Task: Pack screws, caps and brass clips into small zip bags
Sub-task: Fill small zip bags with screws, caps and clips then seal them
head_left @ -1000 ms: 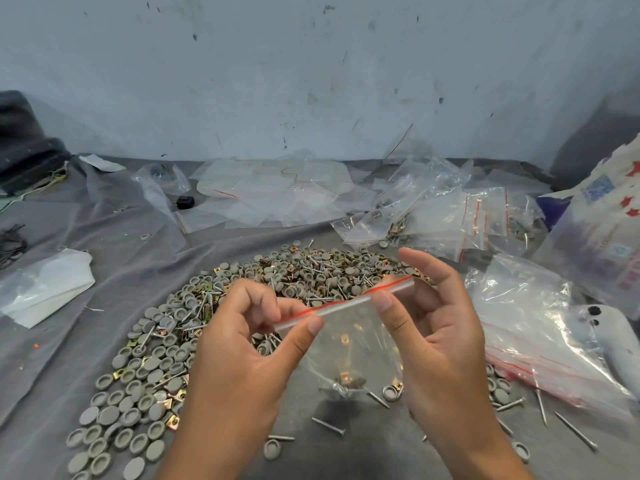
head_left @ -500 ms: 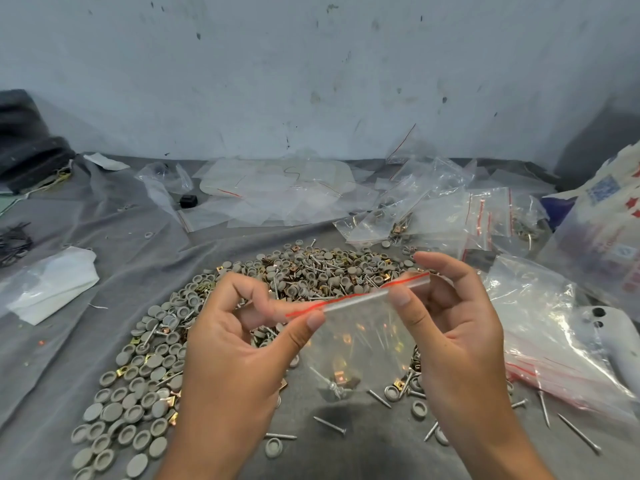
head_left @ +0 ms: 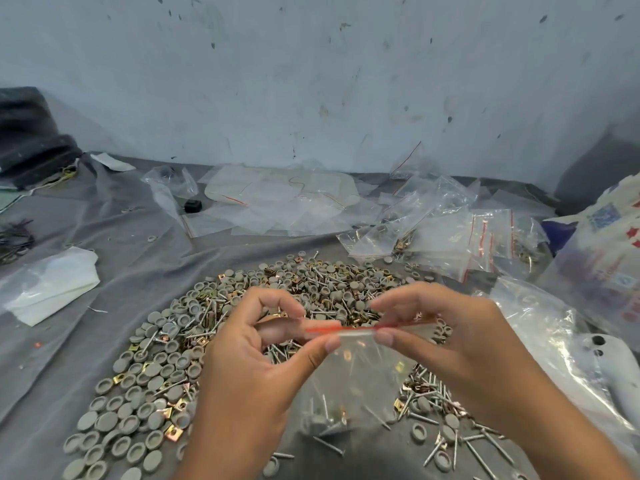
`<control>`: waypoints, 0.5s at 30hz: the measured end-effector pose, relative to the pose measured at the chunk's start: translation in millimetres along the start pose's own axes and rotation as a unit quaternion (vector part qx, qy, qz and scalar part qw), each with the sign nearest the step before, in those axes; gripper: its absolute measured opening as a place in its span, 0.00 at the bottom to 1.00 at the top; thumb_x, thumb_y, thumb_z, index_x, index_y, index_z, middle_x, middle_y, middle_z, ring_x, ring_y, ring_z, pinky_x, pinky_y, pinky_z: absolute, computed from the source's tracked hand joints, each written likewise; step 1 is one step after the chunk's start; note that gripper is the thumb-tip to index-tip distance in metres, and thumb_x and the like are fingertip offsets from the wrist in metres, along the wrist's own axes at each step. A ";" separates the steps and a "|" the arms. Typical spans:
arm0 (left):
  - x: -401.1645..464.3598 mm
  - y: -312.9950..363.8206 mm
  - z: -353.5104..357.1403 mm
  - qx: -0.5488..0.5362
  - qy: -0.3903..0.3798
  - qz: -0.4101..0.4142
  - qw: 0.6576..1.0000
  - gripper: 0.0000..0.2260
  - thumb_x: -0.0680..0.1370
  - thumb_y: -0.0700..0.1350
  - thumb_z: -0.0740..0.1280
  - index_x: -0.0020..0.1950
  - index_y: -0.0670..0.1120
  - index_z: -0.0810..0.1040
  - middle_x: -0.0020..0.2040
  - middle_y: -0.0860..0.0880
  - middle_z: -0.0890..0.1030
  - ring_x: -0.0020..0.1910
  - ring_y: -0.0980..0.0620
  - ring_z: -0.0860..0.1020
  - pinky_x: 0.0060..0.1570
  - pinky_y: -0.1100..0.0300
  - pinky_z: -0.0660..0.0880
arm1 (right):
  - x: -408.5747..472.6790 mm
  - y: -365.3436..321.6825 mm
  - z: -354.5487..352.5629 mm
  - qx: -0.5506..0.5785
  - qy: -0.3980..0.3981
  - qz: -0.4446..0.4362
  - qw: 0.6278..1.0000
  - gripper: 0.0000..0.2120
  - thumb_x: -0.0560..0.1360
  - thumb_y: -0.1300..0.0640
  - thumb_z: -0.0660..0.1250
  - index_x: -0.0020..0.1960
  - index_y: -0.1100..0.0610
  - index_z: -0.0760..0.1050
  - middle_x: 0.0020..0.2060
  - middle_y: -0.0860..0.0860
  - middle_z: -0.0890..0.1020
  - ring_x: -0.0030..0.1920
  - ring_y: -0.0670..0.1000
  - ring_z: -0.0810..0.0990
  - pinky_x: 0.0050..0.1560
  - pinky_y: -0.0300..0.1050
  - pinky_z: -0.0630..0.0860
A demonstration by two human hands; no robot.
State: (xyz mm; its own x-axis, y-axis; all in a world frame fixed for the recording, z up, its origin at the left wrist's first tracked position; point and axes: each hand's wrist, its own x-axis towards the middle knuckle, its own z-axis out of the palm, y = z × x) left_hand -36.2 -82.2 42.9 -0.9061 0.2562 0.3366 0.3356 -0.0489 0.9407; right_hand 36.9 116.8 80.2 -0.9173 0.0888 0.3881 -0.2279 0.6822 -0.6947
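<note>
- We see two bare hands holding one small clear zip bag [head_left: 360, 372] at the centre of the view, above a grey cloth [head_left: 114, 237].
- The left hand [head_left: 256, 362] pinches the bag's red-striped seal strip [head_left: 341, 329] between thumb and fingers, clamped on its left end.
- The right hand [head_left: 460, 344] pinches the same strip just beside it, at 3 o'clock from the left hand's pinch.
- The bag hangs below the strip; inside we make out a few screws, a grey cap and a brass glint, too blurred to count.
- Behind the hands, at 12 o'clock, lies one large heap of loose parts [head_left: 311, 282]: grey caps, screws and brass clips, far too many to count.
- More grey caps [head_left: 138, 393] spread out at 9 o'clock, and loose screws [head_left: 478, 441] lie at 4 o'clock.
- At 2 o'clock sits a pile of filled zip bags [head_left: 457, 237] with red seal lines.
- At 3 o'clock stands a large printed sack [head_left: 609, 258] with red stars and a blue square; its writing is not readable.
- At 12 o'clock, farther back, lie flat empty clear bags [head_left: 277, 202].
</note>
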 end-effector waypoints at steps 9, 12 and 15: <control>11.4 -8.1 -4.7 -0.005 0.092 -0.026 0.995 0.15 0.70 0.57 0.72 0.54 0.58 0.77 0.56 0.62 0.82 0.55 0.62 0.81 0.52 0.56 0.75 | 148.3 55.7 -26.6 0.161 0.205 0.183 0.948 0.06 0.78 0.59 0.72 0.50 0.50 0.78 0.46 0.46 0.83 0.46 0.45 0.80 0.43 0.37 0.73; 10.6 -9.4 -3.3 -0.012 0.076 -0.030 0.997 0.16 0.69 0.57 0.70 0.55 0.56 0.76 0.56 0.60 0.83 0.55 0.62 0.81 0.53 0.55 0.74 | 170.7 94.3 -51.4 0.194 0.274 0.291 0.896 0.06 0.78 0.60 0.72 0.48 0.51 0.77 0.48 0.51 0.81 0.47 0.50 0.78 0.43 0.41 0.71; 10.5 -9.9 -3.9 -0.004 0.072 -0.032 0.997 0.14 0.70 0.59 0.69 0.54 0.60 0.76 0.56 0.62 0.83 0.55 0.62 0.80 0.54 0.55 0.74 | 148.2 128.2 -70.9 0.114 0.157 0.409 0.892 0.08 0.80 0.59 0.70 0.58 0.57 0.77 0.51 0.51 0.80 0.50 0.50 0.78 0.50 0.47 0.73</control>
State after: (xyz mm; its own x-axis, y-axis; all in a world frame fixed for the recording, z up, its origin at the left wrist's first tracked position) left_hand -50.1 -82.8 37.3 -0.9536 0.1185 0.2769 0.2735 -0.0443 0.9608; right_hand -105.1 268.9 91.6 -0.6782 0.7126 -0.1793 0.3828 0.1343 -0.9140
